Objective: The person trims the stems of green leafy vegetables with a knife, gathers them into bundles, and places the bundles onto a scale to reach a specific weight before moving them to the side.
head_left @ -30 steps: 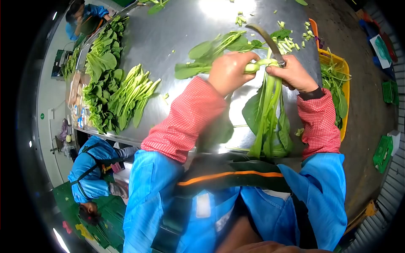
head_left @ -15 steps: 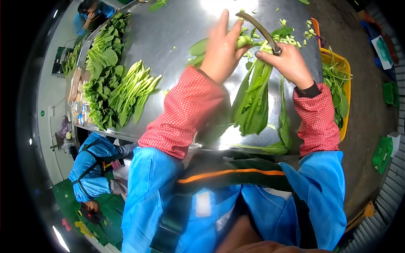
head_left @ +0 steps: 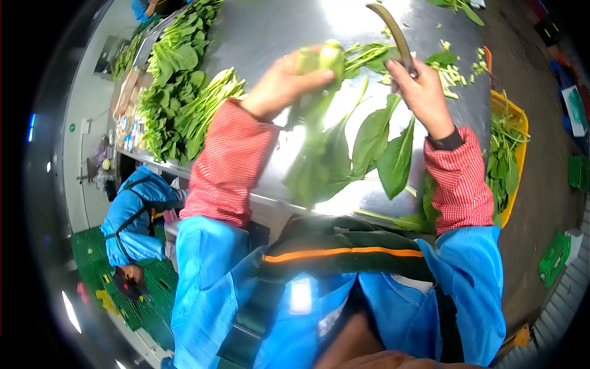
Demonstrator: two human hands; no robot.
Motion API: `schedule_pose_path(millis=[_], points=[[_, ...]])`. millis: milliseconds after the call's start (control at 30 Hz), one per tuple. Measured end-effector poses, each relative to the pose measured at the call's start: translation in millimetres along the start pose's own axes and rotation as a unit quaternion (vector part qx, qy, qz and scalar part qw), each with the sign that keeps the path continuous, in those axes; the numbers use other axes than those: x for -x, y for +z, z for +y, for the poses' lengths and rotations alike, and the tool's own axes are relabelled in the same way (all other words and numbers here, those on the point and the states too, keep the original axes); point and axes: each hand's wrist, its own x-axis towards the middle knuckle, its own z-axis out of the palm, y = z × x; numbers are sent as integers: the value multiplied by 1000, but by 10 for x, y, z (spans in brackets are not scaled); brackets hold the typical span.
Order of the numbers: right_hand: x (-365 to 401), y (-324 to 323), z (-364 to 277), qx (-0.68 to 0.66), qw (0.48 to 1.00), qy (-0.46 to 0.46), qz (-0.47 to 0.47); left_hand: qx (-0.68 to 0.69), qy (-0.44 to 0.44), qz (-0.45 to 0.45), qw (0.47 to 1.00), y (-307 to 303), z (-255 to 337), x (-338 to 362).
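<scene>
My left hand is closed around the stem end of a bunch of leafy greens, whose leaves hang down toward me, smeared by motion. In my right hand is a curved knife, its blade pointing up and away over the table. Below that hand, loose broad leaves spread over the metal table. Cut stem pieces lie scattered just beyond my right hand, and more thin-stemmed greens lie between the two hands.
A long pile of leafy greens runs along the table's left side, with a trimmed bunch against it. At the right edge stands a yellow crate holding greens. A person in blue bends over at the lower left.
My left hand, earlier spread open, has taken hold of the bunch that hung at my right hand and moved it left. My right hand still holds the knife. The view has shifted slightly.
</scene>
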Motion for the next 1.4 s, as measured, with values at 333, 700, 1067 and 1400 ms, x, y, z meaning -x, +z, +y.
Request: schedule_pose_path(millis=[333,700,1067,1400], points=[[589,837,917,-22,978,151,-142,-682,-14,237,691,-1270,-889,670],[835,1973,773,44,956,200,-210,-438,-58,231,867,-1595,-2358,836],[970,3754,655,-270,796,504,-198,-404,-19,267,875,-3980,-2297,496],[1065,3858,451,-258,783,560,-85,-441,-136,75,884,-4207,-2694,-183]])
